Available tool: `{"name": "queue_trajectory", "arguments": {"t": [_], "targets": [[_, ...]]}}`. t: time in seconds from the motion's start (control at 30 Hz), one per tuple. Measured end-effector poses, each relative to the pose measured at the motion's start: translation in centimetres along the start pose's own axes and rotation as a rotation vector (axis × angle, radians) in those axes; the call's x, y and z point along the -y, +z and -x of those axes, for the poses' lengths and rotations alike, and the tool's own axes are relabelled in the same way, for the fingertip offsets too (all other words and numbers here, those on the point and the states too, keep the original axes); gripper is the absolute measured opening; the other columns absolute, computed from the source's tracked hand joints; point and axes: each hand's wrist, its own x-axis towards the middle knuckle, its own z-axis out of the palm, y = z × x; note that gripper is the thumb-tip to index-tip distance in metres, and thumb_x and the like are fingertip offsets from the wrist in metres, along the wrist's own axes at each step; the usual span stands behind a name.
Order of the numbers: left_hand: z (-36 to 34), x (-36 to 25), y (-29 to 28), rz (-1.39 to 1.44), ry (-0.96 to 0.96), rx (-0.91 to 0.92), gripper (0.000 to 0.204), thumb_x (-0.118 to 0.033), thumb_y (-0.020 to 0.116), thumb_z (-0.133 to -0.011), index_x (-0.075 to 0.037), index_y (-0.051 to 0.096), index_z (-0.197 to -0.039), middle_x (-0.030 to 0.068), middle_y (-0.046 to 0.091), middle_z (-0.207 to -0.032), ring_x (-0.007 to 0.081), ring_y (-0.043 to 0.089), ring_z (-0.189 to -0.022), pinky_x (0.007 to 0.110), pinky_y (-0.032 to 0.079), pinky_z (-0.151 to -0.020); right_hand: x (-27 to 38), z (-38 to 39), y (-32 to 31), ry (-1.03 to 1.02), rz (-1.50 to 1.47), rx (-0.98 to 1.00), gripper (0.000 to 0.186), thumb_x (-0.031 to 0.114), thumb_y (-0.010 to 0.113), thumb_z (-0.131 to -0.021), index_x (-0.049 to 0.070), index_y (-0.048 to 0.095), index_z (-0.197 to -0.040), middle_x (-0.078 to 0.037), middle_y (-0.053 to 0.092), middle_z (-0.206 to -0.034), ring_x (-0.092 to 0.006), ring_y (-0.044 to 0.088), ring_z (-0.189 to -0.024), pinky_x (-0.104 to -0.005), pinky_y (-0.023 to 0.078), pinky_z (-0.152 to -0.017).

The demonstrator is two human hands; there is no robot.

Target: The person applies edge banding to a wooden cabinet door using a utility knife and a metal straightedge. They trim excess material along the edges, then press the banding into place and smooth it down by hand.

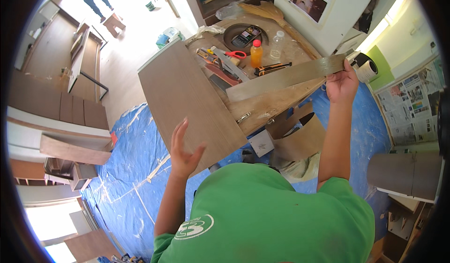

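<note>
so your right hand [343, 85] is gripping the right end of a long flat strip [286, 79], which slants over the wooden table [272, 106]. your left hand [184, 151] is open with nothing in it, by the brown board [187, 94], can't tell if it's touching. 2 bottles, 1 orange [256, 55] and 1 clear [277, 46], stand past the strip.

Before you, an orange bottle [256, 55] stands with a clear bottle [277, 46] just to its right and a phone [246, 36] behind it; a straw broom [264, 11] lies farther beyond it, newspaper sheets [412, 101] well to its right.
</note>
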Motion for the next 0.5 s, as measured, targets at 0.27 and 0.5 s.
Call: {"name": "queue_trajectory", "arguments": {"t": [0.27,0.5], "targets": [[-6.9,-3.7,4.0,-0.031,0.263,0.06,0.081,-0.024,0.086,-0.078,-0.001,0.048,-0.146,0.0184,0.058,-0.14,0.0371,0.055,-0.128,0.044,0.046,-0.106,-3.8,1.7,2.9,0.173,-0.006,0.068,0.02,0.013,0.057,-0.102,-0.002,0.061,-0.114,-0.014,0.072,-0.109,-0.0251,0.073,-0.096,-0.0355,0.065,-0.075],[-5.3,-2.6,4.3,-0.044,0.227,0.079,0.059,-0.016,0.081,-0.084,0.001,0.058,-0.136,0.0165,0.067,-0.114,0.0332,0.064,-0.098,0.041,0.052,-0.087,-3.4,3.6,4.7,0.179,0.055,0.15,0.025,0.02,0.056,-0.104,0.0,0.061,-0.119,-0.014,0.072,-0.113,-0.0274,0.073,-0.098,-0.0391,0.064,-0.079]]}}
